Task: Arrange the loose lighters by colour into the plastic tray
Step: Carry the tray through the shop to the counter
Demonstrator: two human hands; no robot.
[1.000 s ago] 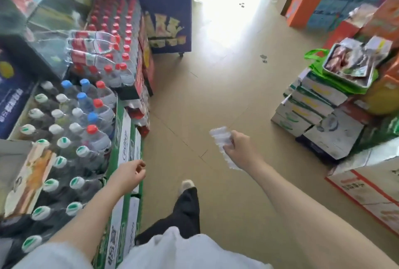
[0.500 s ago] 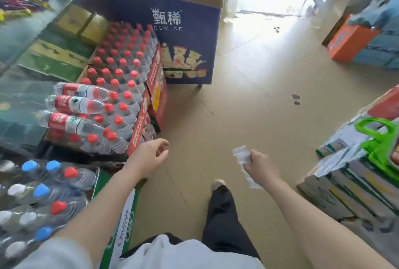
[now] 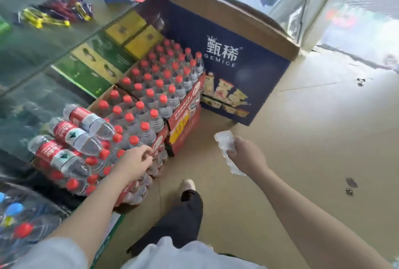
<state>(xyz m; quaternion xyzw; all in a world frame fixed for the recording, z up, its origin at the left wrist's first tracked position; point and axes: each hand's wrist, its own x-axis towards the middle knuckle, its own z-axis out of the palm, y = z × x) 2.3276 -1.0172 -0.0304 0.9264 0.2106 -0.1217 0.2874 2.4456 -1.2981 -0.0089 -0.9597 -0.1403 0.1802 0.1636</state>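
A tan tiled shop floor [image 3: 291, 161] is seen, with a glass counter [image 3: 43, 57] and stacked goods ahead of the left hand.

A clear, ridged plastic tray [image 3: 224, 148] is gripped in the closed right hand [image 3: 246, 156], its ends jutting above and below the fist. The loose lighters [image 3: 56, 13], a blurred heap of yellow, red and purple, are seen on the counter, far beyond and to the left of the left hand [image 3: 136, 161], whose fingers are loosely curled on nothing, over the red-capped water bottles [image 3: 151, 92]. A blue carton [image 3: 226, 63] is seen ahead, between both hands. Compared with half a second ago, the counter and lighters are shown closer, and the left hand is placed nearer the bottles.
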